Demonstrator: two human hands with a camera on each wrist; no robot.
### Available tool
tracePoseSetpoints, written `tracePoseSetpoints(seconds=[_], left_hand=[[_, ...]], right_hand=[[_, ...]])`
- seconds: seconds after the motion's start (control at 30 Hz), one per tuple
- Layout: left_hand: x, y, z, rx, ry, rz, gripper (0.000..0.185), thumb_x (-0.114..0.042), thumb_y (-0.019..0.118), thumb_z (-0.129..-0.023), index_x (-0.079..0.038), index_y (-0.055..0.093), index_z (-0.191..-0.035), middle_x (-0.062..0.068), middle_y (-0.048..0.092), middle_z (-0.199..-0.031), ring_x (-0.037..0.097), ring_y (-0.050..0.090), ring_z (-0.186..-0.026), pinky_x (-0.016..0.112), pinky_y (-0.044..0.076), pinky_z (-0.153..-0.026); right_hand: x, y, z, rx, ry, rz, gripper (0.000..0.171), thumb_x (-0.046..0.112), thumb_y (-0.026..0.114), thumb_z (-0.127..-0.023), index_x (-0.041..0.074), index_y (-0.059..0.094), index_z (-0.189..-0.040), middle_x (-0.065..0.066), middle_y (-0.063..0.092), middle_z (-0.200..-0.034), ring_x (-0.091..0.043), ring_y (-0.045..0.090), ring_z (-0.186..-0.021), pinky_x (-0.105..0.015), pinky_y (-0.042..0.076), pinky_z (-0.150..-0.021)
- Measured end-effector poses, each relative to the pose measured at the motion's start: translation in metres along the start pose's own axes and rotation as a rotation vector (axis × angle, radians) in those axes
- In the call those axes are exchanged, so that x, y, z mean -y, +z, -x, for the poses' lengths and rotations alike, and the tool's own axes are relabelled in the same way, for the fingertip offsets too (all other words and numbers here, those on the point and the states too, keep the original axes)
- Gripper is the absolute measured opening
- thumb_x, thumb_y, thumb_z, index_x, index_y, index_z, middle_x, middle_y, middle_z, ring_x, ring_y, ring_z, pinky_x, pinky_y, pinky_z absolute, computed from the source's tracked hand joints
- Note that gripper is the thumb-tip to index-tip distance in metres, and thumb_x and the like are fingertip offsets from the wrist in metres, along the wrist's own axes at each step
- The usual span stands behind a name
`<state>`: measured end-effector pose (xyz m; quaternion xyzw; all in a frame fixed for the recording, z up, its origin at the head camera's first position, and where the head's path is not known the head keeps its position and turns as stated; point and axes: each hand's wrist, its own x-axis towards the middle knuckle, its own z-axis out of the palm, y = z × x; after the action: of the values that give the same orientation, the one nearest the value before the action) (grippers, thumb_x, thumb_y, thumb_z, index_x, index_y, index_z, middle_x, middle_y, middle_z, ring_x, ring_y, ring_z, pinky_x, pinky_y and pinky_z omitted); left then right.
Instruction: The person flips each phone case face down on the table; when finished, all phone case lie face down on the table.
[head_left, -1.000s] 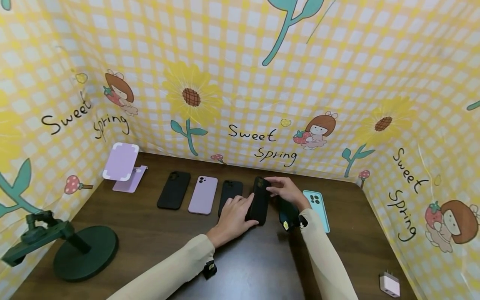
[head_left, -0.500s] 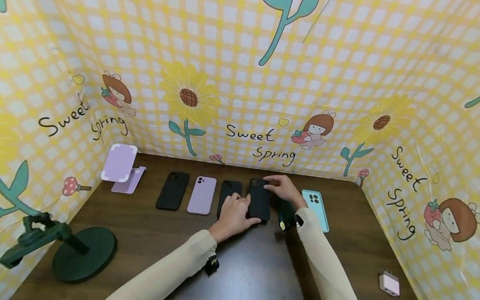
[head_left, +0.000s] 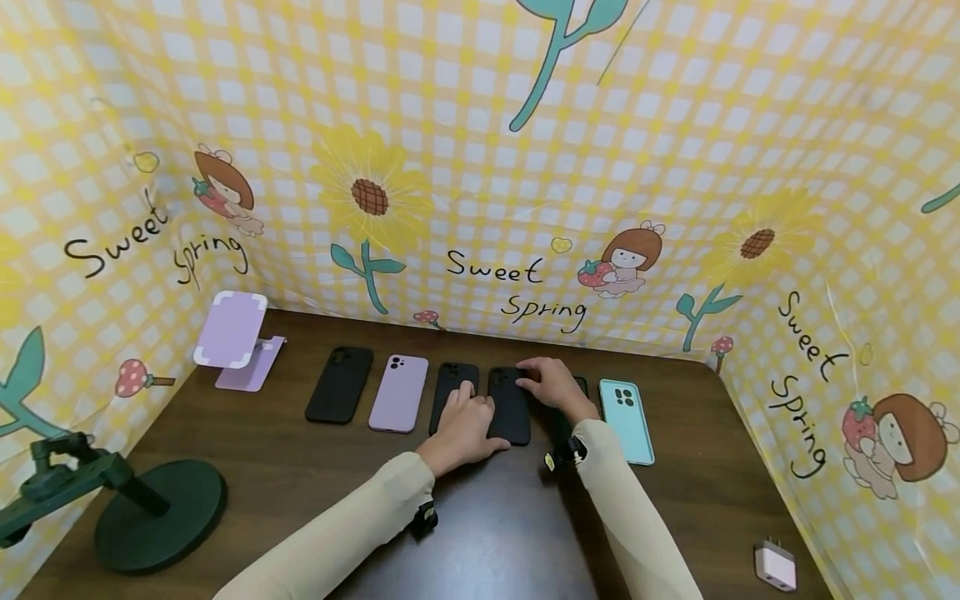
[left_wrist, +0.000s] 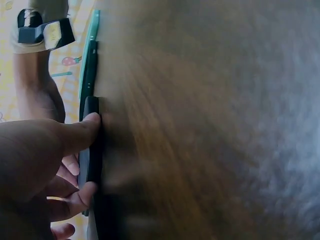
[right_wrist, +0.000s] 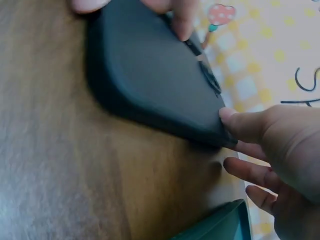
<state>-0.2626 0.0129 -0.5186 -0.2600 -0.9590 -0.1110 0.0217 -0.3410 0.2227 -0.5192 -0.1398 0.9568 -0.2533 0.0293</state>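
A black phone case (head_left: 510, 417), camera-hole side up, lies between both hands on the wooden table. My left hand (head_left: 459, 432) holds its left side and near edge, thumb at the near end; in the left wrist view the thumb and a fingertip press the edge of the case (left_wrist: 91, 162). At its far right corner, my right hand (head_left: 553, 387) pinches the case (right_wrist: 160, 75) between thumb and fingers, as the right wrist view shows. Left of it lies another dark case (head_left: 450, 385), partly covered by the left hand. A dark green case (right_wrist: 220, 225) sits beside the right hand.
Farther left are a lilac case (head_left: 399, 394) and a black case (head_left: 339, 385); a light blue case (head_left: 627, 422) lies to the right. A lilac stand (head_left: 231, 330), a dark green stand (head_left: 161, 518) and a charger plug (head_left: 776, 566) stand around. Patterned cloth (head_left: 480, 200) encloses the table.
The black case, tilted up between the hands a second ago, has come down flat onto the table in the row. Both hands have lowered with it and still hold it.
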Motion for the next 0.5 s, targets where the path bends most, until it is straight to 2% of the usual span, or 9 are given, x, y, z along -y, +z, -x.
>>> tracePoseSetpoints(seconds=[0.13,0.27,0.37,0.5], left_hand=[[0.003,-0.002,-0.001,0.006,-0.006,-0.004,0.077,-0.06,0.079,-0.083,-0.001,0.068,-0.131,0.011,0.074,-0.117,0.027,0.042,-0.104,0.041,0.035,-0.092],[0.005,-0.003,-0.002,0.028,-0.026,-0.002,0.079,-0.062,0.079,-0.082,-0.003,0.068,-0.133,0.011,0.073,-0.122,0.027,0.042,-0.108,0.042,0.035,-0.095],[0.005,-0.005,-0.002,0.068,-0.035,0.0,0.083,-0.064,0.079,-0.081,-0.003,0.066,-0.136,0.011,0.071,-0.126,0.027,0.041,-0.108,0.043,0.034,-0.096],[0.002,-0.008,-0.003,0.108,-0.034,0.022,0.086,-0.064,0.078,-0.082,-0.007,0.061,-0.143,0.012,0.064,-0.13,0.026,0.038,-0.107,0.042,0.032,-0.094]], right_hand=[[0.002,0.003,-0.001,-0.039,-0.033,0.081,0.033,0.025,0.072,-0.098,0.012,0.072,-0.128,-0.01,0.072,-0.126,-0.031,0.066,-0.116,-0.051,0.048,-0.107],[0.001,0.004,-0.001,-0.042,-0.082,0.089,0.034,0.026,0.07,-0.099,0.011,0.071,-0.13,-0.011,0.07,-0.132,-0.034,0.062,-0.125,-0.06,0.039,-0.114],[-0.003,-0.001,0.004,-0.024,-0.094,-0.012,0.037,0.025,0.068,-0.101,0.011,0.068,-0.135,-0.012,0.066,-0.137,-0.035,0.061,-0.125,-0.058,0.043,-0.111],[-0.017,-0.022,0.02,-0.032,-0.068,-0.168,0.039,0.02,0.065,-0.102,0.009,0.064,-0.139,-0.015,0.062,-0.142,-0.036,0.062,-0.125,-0.054,0.05,-0.104]])
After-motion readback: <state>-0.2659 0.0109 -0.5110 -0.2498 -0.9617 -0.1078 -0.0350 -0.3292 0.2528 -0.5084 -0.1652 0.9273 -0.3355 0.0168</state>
